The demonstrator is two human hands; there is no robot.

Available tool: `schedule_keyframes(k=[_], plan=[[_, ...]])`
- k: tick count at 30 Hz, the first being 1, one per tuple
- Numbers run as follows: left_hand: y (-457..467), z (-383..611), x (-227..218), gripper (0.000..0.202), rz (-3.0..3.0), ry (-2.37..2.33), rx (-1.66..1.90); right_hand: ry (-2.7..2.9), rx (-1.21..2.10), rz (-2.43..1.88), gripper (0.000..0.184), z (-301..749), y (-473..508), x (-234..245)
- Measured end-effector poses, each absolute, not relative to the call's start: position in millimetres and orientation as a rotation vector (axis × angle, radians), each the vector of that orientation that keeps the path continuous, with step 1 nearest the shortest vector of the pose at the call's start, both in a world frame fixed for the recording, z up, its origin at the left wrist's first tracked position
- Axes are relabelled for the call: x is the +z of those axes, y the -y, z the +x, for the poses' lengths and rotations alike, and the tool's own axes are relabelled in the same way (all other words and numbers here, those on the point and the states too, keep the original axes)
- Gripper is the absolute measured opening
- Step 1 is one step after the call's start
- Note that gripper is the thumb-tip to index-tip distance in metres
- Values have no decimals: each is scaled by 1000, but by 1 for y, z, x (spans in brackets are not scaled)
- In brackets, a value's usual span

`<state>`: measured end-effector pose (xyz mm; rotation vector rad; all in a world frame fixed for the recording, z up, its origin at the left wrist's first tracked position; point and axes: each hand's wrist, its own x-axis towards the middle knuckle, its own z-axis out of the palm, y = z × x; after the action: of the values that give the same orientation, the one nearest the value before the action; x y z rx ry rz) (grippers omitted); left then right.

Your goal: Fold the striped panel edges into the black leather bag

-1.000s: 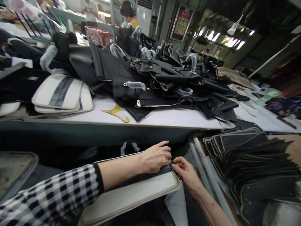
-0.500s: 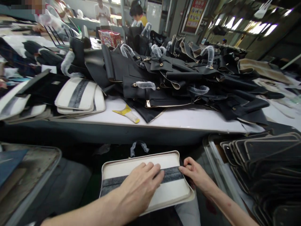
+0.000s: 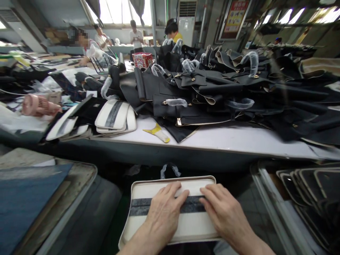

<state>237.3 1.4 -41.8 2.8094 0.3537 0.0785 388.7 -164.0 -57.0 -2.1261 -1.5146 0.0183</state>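
A cream bag panel [image 3: 140, 221] with a dark grey band across it lies low in front of me, below the table's edge. My left hand [image 3: 164, 214] rests flat on the panel, fingers stretched over the band. My right hand [image 3: 225, 214] lies flat beside it on the panel's right half, fingers also extended onto the band. Neither hand holds anything.
The white work table [image 3: 233, 140] carries a large heap of black bag parts [image 3: 225, 92], a stack of similar cream panels [image 3: 115, 118] and a yellow cutout [image 3: 156, 132]. Dark panels [image 3: 310, 187] are stacked at right. A metal tray [image 3: 47, 198] sits at left. Other people work far behind.
The view swung left and up. My left hand slid along the band from the panel's right end toward the middle, and my right hand moved from pinching the edge to lying flat on it.
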Motion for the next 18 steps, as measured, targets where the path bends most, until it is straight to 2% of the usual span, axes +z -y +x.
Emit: schedule_keyframes(k=[3, 7, 12, 15, 18], plan=[[-6, 228, -37, 30, 2777, -453, 184, 1678, 145, -2200, 18, 377, 157, -58], [-14, 217, -37, 28, 2846, -492, 235, 1600, 258, -2143, 20, 382, 153, -55], [-15, 218, -47, 32, 2904, -455, 222, 974, 441, -1837, 27, 429, 149, -50], [-13, 229, -51, 31, 2991, -374, 228, 536, 463, -1863, 43, 469, 137, -82], [-12, 244, -53, 21, 3015, -186, 260, 544, 701, -1922, 49, 488, 115, -140]])
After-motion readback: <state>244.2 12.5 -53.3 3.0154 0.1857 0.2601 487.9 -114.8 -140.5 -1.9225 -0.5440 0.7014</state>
